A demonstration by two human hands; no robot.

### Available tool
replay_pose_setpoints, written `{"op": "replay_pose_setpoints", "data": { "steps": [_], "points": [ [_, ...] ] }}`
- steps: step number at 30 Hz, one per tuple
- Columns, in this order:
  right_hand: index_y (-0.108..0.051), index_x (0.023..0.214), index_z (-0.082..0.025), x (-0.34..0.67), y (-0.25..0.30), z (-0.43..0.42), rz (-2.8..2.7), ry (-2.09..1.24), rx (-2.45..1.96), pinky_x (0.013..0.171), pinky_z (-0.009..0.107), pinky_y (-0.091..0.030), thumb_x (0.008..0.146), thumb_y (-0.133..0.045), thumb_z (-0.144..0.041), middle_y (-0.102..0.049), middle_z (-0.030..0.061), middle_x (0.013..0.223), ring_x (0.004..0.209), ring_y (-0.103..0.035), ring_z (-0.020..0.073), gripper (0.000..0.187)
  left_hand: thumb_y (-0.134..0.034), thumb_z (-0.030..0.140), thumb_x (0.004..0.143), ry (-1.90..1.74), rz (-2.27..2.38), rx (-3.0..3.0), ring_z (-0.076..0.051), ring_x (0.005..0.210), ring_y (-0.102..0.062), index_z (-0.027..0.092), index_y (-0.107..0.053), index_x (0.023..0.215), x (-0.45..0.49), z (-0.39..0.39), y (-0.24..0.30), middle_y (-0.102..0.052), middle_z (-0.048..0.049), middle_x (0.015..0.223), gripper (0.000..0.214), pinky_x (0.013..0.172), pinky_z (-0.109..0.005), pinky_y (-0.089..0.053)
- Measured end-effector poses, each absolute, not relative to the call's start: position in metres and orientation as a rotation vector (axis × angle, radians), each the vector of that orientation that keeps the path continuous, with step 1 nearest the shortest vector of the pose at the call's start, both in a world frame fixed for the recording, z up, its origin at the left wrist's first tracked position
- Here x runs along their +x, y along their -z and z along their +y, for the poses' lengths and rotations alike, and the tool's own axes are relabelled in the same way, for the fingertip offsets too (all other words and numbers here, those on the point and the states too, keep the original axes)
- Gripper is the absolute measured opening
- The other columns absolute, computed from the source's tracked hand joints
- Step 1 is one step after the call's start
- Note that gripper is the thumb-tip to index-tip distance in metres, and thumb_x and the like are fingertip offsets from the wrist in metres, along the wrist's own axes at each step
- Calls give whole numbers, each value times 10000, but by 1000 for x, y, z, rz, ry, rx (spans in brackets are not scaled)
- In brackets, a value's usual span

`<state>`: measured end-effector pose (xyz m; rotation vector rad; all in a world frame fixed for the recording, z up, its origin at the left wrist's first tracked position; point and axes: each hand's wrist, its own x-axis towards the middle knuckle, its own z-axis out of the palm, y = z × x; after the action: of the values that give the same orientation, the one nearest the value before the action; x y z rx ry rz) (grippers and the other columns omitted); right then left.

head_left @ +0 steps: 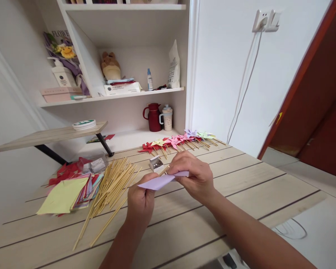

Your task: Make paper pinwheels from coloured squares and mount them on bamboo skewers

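Both hands hold a piece of purple paper [158, 182] above the table. My left hand [141, 198] is closed around its left end, thumb and fingers pressed together. My right hand [194, 175] pinches the other end from above, its fingers bent over the paper. Between the hands, a short length of wooden stick [164, 171] shows behind the paper, with a small shiny spot close by; I cannot make out how they join. Just beyond my hands stands a small open white box [156, 169] of little metal pieces, possibly tacks.
Bamboo sticks [112, 183] lie in a loose pile at left, beside stacked coloured paper squares [62, 196] and a clear plastic box [96, 164]. Finished paper pinwheels [173, 141] on sticks line the table's back edge. Behind stand a red jug [154, 117] and a cup [167, 117].
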<state>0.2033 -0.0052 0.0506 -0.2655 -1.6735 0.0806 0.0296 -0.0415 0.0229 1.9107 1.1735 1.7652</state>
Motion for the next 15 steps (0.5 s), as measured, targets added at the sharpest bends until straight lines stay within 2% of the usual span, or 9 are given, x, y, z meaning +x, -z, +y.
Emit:
{"op": "replay_pose_setpoints", "data": {
  "steps": [15],
  "points": [
    [-752, 903, -227, 203, -51, -6, -1679, -86, -244, 684, 345, -546, 865, -734, -107, -728, 30, 763, 761, -645, 193, 127, -539, 270, 943, -1734, 1186, 2183, -166, 680, -672, 206, -766, 986, 22, -35, -16, -761, -21, 823, 240, 648, -269, -525]
  ]
}}
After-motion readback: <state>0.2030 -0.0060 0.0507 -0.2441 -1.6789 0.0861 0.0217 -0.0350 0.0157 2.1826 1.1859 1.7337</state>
